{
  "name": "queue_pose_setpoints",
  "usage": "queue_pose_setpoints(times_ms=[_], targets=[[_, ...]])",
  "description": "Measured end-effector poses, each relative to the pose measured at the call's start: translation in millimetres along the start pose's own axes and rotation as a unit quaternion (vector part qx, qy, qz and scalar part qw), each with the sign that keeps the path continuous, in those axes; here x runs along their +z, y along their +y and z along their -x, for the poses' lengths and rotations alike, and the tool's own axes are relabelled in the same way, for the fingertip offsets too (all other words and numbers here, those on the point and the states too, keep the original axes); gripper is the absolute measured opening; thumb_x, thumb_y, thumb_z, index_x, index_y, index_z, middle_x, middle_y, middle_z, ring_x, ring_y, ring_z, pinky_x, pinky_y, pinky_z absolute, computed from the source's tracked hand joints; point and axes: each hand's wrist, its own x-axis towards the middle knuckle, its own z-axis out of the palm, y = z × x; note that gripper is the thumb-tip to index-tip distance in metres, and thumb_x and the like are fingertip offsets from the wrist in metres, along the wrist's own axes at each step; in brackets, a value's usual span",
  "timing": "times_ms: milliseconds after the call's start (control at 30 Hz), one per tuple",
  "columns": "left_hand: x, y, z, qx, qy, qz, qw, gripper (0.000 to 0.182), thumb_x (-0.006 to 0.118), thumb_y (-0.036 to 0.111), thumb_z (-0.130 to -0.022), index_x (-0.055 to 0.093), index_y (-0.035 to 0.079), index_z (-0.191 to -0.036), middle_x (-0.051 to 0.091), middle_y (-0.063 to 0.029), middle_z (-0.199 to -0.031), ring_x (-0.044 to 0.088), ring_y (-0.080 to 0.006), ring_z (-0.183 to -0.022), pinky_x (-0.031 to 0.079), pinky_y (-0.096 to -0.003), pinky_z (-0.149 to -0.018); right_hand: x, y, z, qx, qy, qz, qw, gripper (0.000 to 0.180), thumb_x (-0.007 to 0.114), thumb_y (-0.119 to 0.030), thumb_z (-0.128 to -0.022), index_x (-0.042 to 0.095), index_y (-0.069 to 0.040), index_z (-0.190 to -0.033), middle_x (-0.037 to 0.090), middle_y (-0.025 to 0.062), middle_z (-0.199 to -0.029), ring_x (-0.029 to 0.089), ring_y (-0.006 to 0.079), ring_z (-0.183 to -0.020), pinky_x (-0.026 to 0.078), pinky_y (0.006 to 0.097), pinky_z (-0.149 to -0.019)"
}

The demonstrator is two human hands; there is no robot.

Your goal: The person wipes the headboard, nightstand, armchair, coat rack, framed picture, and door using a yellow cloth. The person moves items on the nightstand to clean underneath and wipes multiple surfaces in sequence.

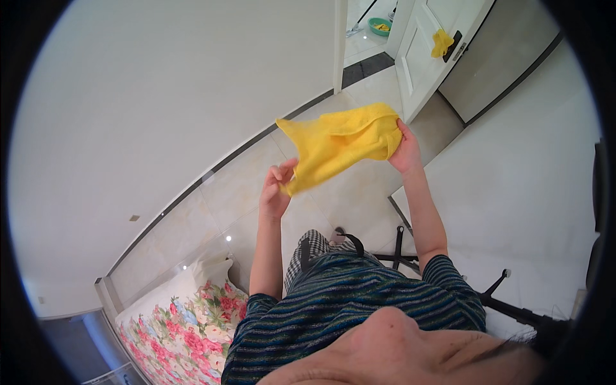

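A yellow cloth (pixel 344 144) is spread in the air in front of me, between both hands. My right hand (pixel 406 149) grips its right end, where the fabric is bunched and folded. At the lower left corner of the cloth, my left hand (pixel 277 188) has bent fingers; the cloth's edge touches or passes behind them, and whether they pinch it I cannot tell. The left part of the cloth looks slightly blurred.
A white door (pixel 418 72) stands ajar, a second yellow cloth (pixel 441 44) on its handle. Beyond the doorway are a green basin (pixel 380 27) holding yellow cloths and a mop (pixel 354 31). A floral-covered bed (pixel 178 332) lies lower left; a black wheeled chair base (pixel 399 257) stands right of my legs.
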Motion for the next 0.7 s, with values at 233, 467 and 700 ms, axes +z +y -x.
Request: queue_pose_setpoints(times_ms=[233, 467, 700], targets=[[-26.2, -93.0, -69.4, -0.273, 0.226, 0.009, 0.935, 0.044, 0.05, 0.032, -0.097, 0.046, 0.009, -0.135, 0.051, -0.0072, -0.136, 0.051, -0.0222, -0.123, 0.042, -0.0399, -0.103, 25.7, -38.9, -65.0, 0.101, -0.063, 0.127, 0.985, 0.043, 0.04, -0.035, -0.101, 0.051, -0.002, -0.127, 0.057, 0.0099, -0.129, 0.055, 0.0238, -0.119, 0.043, 0.0378, -0.101], [-54.2, -111.5, -162.0, -0.287, 0.165, 0.193, 0.924, 0.047, 0.05, 0.034, -0.097, 0.044, 0.01, -0.138, 0.051, -0.0079, -0.137, 0.052, -0.0264, -0.123, 0.044, -0.0452, -0.102, 12.6, -94.3, -113.5, -0.086, -0.219, -0.008, 0.972, 0.049, 0.036, -0.045, -0.101, 0.05, -0.008, -0.131, 0.054, 0.0089, -0.133, 0.052, 0.0241, -0.122, 0.039, 0.0426, -0.105], [-108.2, -118.7, -225.6, -0.223, 0.083, 0.132, 0.962, 0.047, 0.051, 0.03, -0.097, 0.044, 0.006, -0.137, 0.053, -0.0093, -0.135, 0.054, -0.0261, -0.12, 0.045, -0.044, -0.101, -23.7, -83.8, -155.0, 0.058, 0.1, 0.117, 0.986, 0.055, 0.033, -0.052, -0.099, 0.045, -0.014, -0.136, 0.051, 0.0043, -0.137, 0.05, 0.0223, -0.124, 0.04, 0.0433, -0.102]])
